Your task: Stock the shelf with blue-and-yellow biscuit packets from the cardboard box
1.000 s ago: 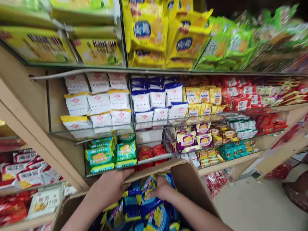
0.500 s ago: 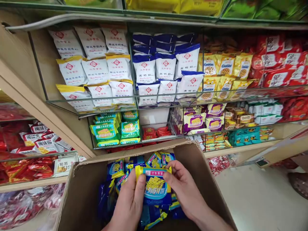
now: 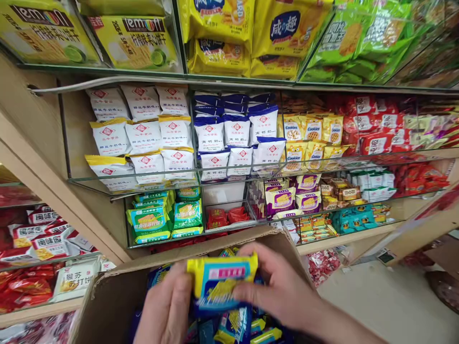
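A blue and yellow biscuit packet [image 3: 222, 282] is held up between my two hands, above an open cardboard box [image 3: 111, 296]. My left hand [image 3: 167, 306] grips the packet's left end, the thumb along its edge. On the right, my right hand [image 3: 272, 286] pinches the other end, thumb on the front and fingers behind the top corner. Motion blurs the packet a little. Below it in the box lie several more blue and yellow biscuit packets [image 3: 234, 325], partly hidden by my hands.
Behind the box stand shelves with glass dividers. White packets [image 3: 143, 134], green biscuit packets [image 3: 148, 222] and purple packets [image 3: 281, 200] fill compartments there. Red packets [image 3: 218, 219] lie low in one bay with bare back wall above. A wooden post [image 3: 64, 181] rises at left; floor [image 3: 366, 296] shows at right.
Both hands have lifted the biscuit packet up from the box and toward me, a little leftward. The view has tilted up, showing more of the upper shelf.
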A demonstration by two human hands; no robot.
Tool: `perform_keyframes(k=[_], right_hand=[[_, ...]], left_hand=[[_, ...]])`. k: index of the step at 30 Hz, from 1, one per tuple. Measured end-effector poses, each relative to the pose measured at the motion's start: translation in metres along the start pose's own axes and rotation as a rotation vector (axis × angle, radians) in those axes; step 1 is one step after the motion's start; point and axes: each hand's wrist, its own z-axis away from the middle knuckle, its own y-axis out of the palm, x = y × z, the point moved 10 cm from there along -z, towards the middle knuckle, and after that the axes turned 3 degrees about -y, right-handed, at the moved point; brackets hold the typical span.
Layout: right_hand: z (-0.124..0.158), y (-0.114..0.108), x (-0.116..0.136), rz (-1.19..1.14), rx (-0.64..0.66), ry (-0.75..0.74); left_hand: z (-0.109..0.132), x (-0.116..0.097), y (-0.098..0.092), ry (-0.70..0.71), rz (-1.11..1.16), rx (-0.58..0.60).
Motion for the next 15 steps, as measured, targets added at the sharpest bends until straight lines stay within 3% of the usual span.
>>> perform_keyframes(k=[3,6,10,15], right_hand=[[-0.038,-0.050,0.028,0.278,-0.153,-0.091],[-0.089,-0.090,0.019,0.736,-0.301,0.016],[-0.156,-0.095,-0.018,0.885,-0.277,0.108],[-0.206,-0.080,-0.047,0.943,-0.277,0.159]], left_hand=[[-0.028,-0.010,-0.023,0.160,-0.232,-0.033],[-0.051,0.009,-0.032,0.174,-0.426,-0.026],[-0.064,0.032,-0.026,0.076,-0.599,0.037],[-0.059,0.030,-0.014,0.119,-0.782,0.056]])
